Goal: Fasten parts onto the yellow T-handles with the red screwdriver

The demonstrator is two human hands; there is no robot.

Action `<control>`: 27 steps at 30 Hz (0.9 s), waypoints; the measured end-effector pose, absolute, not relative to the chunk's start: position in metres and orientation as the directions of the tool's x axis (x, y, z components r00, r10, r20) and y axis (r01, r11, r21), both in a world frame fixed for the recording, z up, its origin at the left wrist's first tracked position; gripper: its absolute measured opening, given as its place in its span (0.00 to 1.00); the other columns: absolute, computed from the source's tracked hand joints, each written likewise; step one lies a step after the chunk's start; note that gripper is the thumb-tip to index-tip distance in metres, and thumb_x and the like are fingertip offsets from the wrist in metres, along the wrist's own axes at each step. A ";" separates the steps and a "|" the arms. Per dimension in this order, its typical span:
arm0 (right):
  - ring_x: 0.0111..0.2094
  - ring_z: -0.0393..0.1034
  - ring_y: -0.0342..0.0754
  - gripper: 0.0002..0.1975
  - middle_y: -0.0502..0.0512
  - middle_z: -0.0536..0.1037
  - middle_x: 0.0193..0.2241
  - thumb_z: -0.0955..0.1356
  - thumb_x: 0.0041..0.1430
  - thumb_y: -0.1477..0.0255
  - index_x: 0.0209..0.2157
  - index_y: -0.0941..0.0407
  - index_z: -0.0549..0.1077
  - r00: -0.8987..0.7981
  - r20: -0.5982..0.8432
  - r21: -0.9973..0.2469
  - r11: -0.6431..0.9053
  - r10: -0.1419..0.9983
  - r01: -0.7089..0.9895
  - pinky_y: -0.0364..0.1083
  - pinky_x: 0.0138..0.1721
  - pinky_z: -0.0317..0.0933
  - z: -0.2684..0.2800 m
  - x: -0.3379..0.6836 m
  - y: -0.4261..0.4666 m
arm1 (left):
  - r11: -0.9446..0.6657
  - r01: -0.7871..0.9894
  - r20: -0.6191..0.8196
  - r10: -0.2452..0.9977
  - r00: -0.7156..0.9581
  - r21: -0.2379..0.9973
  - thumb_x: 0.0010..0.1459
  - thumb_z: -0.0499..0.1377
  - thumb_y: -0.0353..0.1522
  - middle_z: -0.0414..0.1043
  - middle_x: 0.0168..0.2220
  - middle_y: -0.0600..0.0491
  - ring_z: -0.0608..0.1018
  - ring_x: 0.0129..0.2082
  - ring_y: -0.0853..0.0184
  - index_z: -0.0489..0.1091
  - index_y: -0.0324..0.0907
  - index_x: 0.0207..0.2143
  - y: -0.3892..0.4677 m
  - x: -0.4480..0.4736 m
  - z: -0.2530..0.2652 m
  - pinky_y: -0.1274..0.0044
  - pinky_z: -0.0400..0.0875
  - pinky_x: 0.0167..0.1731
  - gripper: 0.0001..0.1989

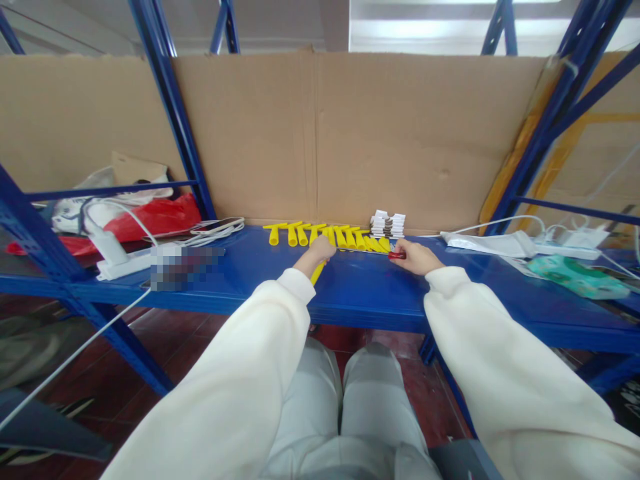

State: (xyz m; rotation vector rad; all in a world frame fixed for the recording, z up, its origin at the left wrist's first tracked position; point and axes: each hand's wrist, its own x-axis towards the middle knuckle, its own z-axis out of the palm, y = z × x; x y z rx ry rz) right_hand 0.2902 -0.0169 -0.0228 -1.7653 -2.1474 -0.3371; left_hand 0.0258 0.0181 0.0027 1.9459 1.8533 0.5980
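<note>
My left hand [320, 251] is closed around a yellow T-shaped plastic tool [317, 273]; its handle sticks out below my fingers toward the shelf's front edge. My right hand [416, 257] grips a small red-handled tool [397, 255], its exact kind unclear. A thin pale line runs between the two hands, too fine to identify. Behind them, several more yellow T-shaped tools [275, 235] lie in a row, handles toward me. At the row's right end some overlap in a slanted heap [379, 245]. Small white pieces [387, 224] are stacked just behind that heap.
A blue metal shelf [370, 293] carries everything, with cardboard [380, 133] upright behind it. On the left are a white power strip [125, 261], cables and a red bag [155, 220]. To the right lie a white packet [490, 243] and a green packet [577, 275]. Blue posts flank both sides.
</note>
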 end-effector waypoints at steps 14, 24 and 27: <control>0.42 0.77 0.55 0.14 0.57 0.84 0.42 0.71 0.59 0.63 0.46 0.51 0.75 -0.153 0.394 0.004 0.164 0.906 0.986 0.46 0.37 0.64 -0.018 0.288 -0.021 | -0.043 0.811 0.027 0.999 0.033 0.584 0.61 0.53 0.20 0.81 0.35 0.38 0.82 0.29 0.63 0.74 0.26 0.50 0.012 0.027 0.006 0.80 0.69 0.23 0.17; 0.41 0.77 0.53 0.10 0.55 0.84 0.40 0.67 0.63 0.62 0.40 0.50 0.78 -0.214 0.459 0.044 0.218 0.862 0.975 0.46 0.36 0.63 -0.019 0.291 -0.022 | -0.041 0.842 0.027 0.999 0.032 0.539 0.59 0.56 0.21 0.82 0.35 0.38 0.83 0.31 0.63 0.76 0.27 0.47 0.010 0.026 0.008 0.80 0.71 0.25 0.16; 0.44 0.77 0.54 0.12 0.55 0.84 0.44 0.66 0.64 0.61 0.43 0.49 0.80 -0.204 0.454 0.017 0.220 0.867 0.975 0.46 0.38 0.65 -0.017 0.292 -0.023 | -0.046 0.851 0.032 0.999 0.035 0.523 0.60 0.55 0.21 0.82 0.35 0.38 0.84 0.32 0.62 0.77 0.28 0.47 0.011 0.026 0.008 0.80 0.71 0.26 0.15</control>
